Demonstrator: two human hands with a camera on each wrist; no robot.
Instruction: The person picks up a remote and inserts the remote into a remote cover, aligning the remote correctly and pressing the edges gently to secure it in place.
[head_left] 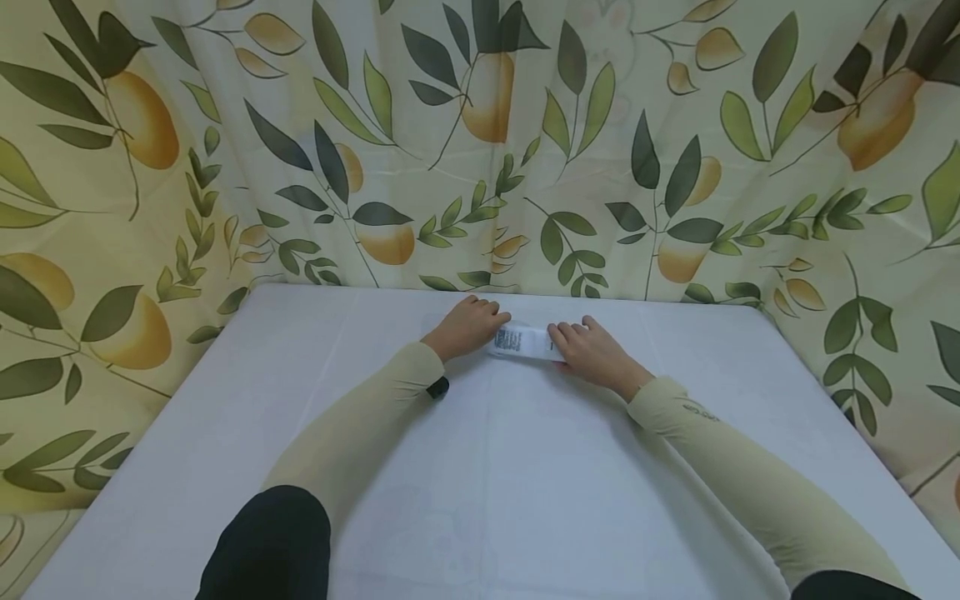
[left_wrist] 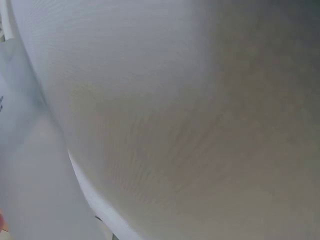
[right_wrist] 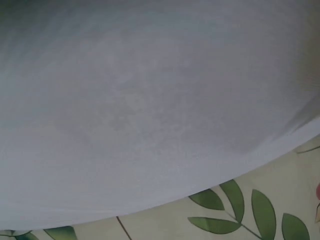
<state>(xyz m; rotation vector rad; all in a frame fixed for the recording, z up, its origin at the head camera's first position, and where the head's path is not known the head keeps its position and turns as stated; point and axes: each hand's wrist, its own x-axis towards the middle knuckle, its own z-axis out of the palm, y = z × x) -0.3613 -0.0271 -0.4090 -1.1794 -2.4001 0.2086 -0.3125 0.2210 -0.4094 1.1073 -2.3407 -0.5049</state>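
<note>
A small white package (head_left: 528,343) with a block of dark printed text is held between both hands near the far edge of the table. At its left end, my left hand (head_left: 468,325) grips it with curled fingers. My right hand (head_left: 596,354) grips the right end, fingers over the top. Part of the package's pale surface (left_wrist: 30,150) fills the left side of the left wrist view. Neither hand shows in the right wrist view, which looks at white cloth.
A white cloth (head_left: 420,500) covers the table. Behind its far edge hangs a curtain (head_left: 450,192) printed with leaves and yellow fruit, which also runs along both sides. A small black object (head_left: 438,387) sits at the left sleeve's cuff.
</note>
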